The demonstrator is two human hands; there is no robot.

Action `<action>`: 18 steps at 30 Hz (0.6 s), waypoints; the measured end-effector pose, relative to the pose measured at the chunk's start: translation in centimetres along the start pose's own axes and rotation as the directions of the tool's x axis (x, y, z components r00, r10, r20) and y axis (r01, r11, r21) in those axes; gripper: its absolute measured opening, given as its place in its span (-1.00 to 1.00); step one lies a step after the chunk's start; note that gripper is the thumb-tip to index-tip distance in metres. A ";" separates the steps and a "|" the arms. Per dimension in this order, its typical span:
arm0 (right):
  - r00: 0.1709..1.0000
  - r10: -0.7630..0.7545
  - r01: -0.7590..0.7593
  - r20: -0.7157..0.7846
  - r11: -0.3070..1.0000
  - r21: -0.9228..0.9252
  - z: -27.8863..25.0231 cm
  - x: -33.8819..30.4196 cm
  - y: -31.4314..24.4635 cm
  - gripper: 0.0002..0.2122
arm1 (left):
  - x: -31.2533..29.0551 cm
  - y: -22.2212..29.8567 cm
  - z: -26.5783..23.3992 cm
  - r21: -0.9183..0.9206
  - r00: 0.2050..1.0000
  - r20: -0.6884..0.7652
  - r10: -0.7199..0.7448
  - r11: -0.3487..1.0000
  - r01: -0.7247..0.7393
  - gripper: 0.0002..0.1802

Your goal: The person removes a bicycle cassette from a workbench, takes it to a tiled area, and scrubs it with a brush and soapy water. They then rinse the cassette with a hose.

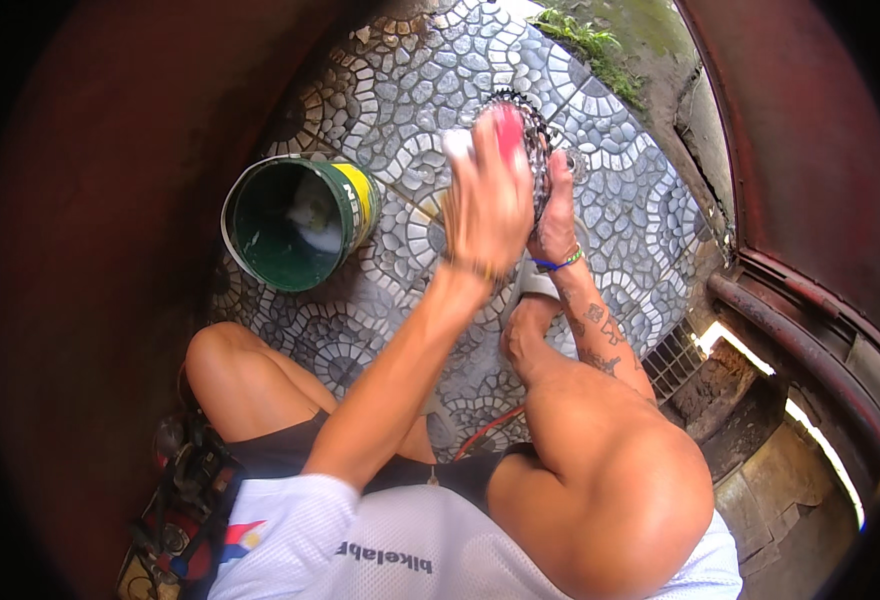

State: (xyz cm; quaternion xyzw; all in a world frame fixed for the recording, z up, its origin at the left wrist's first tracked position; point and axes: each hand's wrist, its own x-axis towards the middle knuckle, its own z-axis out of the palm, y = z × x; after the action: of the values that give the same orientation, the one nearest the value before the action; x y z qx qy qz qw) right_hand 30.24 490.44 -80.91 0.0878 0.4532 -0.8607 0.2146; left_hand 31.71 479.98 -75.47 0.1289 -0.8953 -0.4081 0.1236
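Observation:
A bicycle cassette (538,145), dark with silvery toothed rings, is held up on edge between my hands above the patterned stone floor. My right hand (557,215) grips its right side and lower edge, thumb pointing upward. Pressed against its left face is my left hand (493,205), smeared by motion. Something bright pink (509,130) shows at its fingers, with a white patch (457,144) beside them; their exact kind is too blurred to tell. Beyond my right thumb, a small shiny round metal part (576,163) appears near the cassette.
To the left, a green bucket (260,215) tilts toward me with a white foamy lump (317,222) inside. Tools (185,510) crowd the lower left. A red cord (487,431) crosses the floor between my legs. Dark red panels (815,130) flank both sides; a drain grate (673,362) lies right.

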 end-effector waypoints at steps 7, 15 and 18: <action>0.991 0.092 -0.090 0.093 0.996 -0.023 -1.3 -1.4 -1.2 -0.36 | -4.0 2.9 0.3 -0.052 0.982 0.106 -0.158 0.985 0.164 -0.46; 0.932 0.018 -0.164 0.361 0.911 0.377 -3.4 -0.3 1.2 -0.20 | -0.8 3.3 0.9 0.074 0.998 0.058 -0.012 0.997 0.007 -0.33; 0.861 0.006 -0.230 0.508 0.896 0.380 -5.4 0.4 -1.3 -0.17 | -4.0 3.9 1.6 0.126 0.980 0.061 0.190 0.972 -0.197 -0.34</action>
State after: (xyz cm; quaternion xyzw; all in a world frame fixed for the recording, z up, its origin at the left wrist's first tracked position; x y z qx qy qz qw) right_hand 29.08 495.38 -83.13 -0.0622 0.1767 -0.9169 0.3524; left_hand 34.48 484.86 -73.97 0.0389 -0.9312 -0.3375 0.1323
